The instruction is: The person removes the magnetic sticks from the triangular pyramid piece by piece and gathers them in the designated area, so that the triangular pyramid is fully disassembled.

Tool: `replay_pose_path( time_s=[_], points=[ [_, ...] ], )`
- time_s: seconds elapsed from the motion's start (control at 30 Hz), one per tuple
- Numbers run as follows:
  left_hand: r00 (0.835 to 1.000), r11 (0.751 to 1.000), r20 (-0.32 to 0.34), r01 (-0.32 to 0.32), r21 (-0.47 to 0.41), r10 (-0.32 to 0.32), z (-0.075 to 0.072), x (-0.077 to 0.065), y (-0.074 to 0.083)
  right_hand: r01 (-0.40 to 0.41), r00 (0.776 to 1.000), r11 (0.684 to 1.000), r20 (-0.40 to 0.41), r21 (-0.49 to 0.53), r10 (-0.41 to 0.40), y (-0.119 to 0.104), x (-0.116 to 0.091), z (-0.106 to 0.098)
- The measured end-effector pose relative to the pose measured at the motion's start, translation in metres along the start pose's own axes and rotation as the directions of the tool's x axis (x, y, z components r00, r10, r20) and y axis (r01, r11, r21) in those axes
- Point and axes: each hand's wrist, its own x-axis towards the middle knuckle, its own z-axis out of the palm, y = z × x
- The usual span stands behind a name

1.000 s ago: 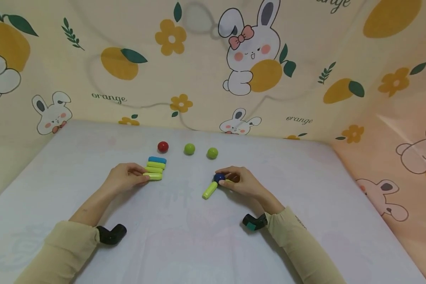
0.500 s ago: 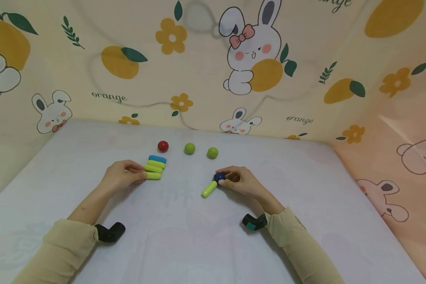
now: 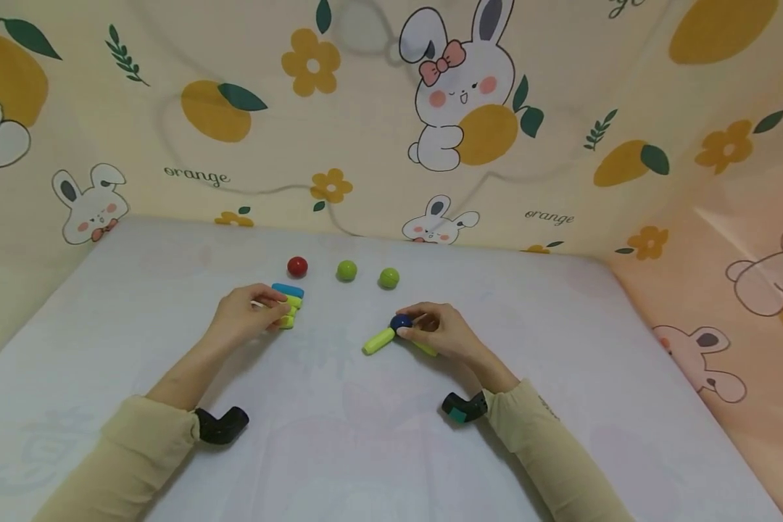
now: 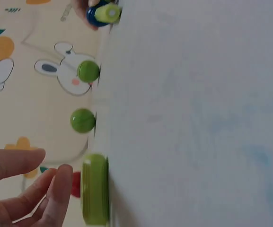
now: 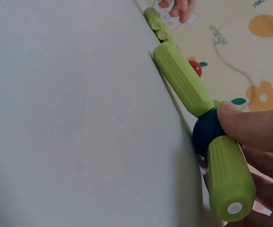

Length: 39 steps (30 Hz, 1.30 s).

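Note:
My right hand (image 3: 445, 333) pinches a dark blue ball (image 3: 401, 323) between thumb and fingers. Two yellow-green rods (image 3: 379, 341) stick out from that ball at an angle; the right wrist view shows both, the nearer rod (image 5: 231, 182) ending in a pale round tip. At the left, my left hand (image 3: 251, 313) hovers by a row of yellow-green rods (image 3: 292, 301), partly covering them. Its thumb and fingers stand apart with nothing between them in the left wrist view, beside a yellow-green rod (image 4: 94, 189). A blue rod (image 3: 288, 290) lies at the row's far end.
Behind the rods, a red ball (image 3: 297, 267) and two green balls, one (image 3: 347, 271) in the middle and one (image 3: 388, 278) to the right, lie in a line. A white cloth covers the table (image 3: 339, 435). Printed fabric (image 3: 359, 138) rises along its back and right side.
My left hand has let go of the nearest rod and shifted right, over the row. The ball with its rods has turned in my right hand, so the second rod now shows below the fingers.

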Motion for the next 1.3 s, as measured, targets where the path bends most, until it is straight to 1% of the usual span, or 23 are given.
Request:
replay_pose_path(
  time_s=[0.1, 0.27, 0.4, 0.57, 0.8, 0.87, 0.97, 1.1, 1.17, 1.3],
  points=[
    [0.999, 0.999, 0.023, -0.029, -0.022, 0.03, 0.006, 0.001, 0.003, -0.016, 1.0, 1.0, -0.011, -0.007, 0.016, 0.0, 0.002, 0.002],
    [0.995, 0.998, 0.086, -0.046, -0.041, 0.049, 0.018, 0.004, 0.009, -0.033, 0.999, 0.999, -0.028, -0.016, 0.033, -0.002, 0.003, 0.003],
    [0.991, 0.998, 0.128, -0.043, -0.046, 0.048, 0.028, 0.007, 0.013, -0.036, 0.998, 0.999, -0.042, -0.006, 0.036, -0.005, 0.003, 0.004],
    [0.986, 0.999, 0.165, 0.0, -0.049, 0.008, 0.04, 0.01, 0.016, -0.035, 0.998, 0.999, -0.047, -0.006, 0.035, -0.004, 0.003, 0.005],
    [0.981, 0.999, 0.195, -0.01, -0.037, 0.017, 0.054, 0.011, 0.022, -0.052, 0.997, 0.999, -0.053, 0.009, 0.053, -0.003, 0.003, 0.006],
    [0.979, 0.999, 0.203, 0.002, -0.042, 0.006, 0.058, 0.011, 0.025, -0.061, 0.997, 0.998, -0.054, 0.011, 0.062, -0.004, 0.003, 0.006],
    [0.974, 0.999, 0.224, -0.01, -0.032, 0.017, 0.063, 0.011, 0.028, -0.073, 0.996, 0.997, -0.056, 0.008, 0.074, -0.003, 0.004, 0.006],
    [0.964, 0.999, 0.264, -0.019, -0.04, 0.029, 0.072, 0.012, 0.032, -0.081, 0.995, 0.997, -0.061, 0.0, 0.081, -0.002, 0.004, 0.007],
    [0.959, 0.998, 0.28, -0.014, -0.059, 0.031, 0.075, 0.013, 0.033, -0.08, 0.995, 0.997, -0.064, 0.0, 0.08, -0.002, 0.005, 0.007],
    [0.957, 0.997, 0.288, -0.011, -0.07, 0.03, 0.082, 0.014, 0.036, -0.08, 0.995, 0.997, -0.067, 0.007, 0.081, -0.002, 0.004, 0.007]
  ],
)
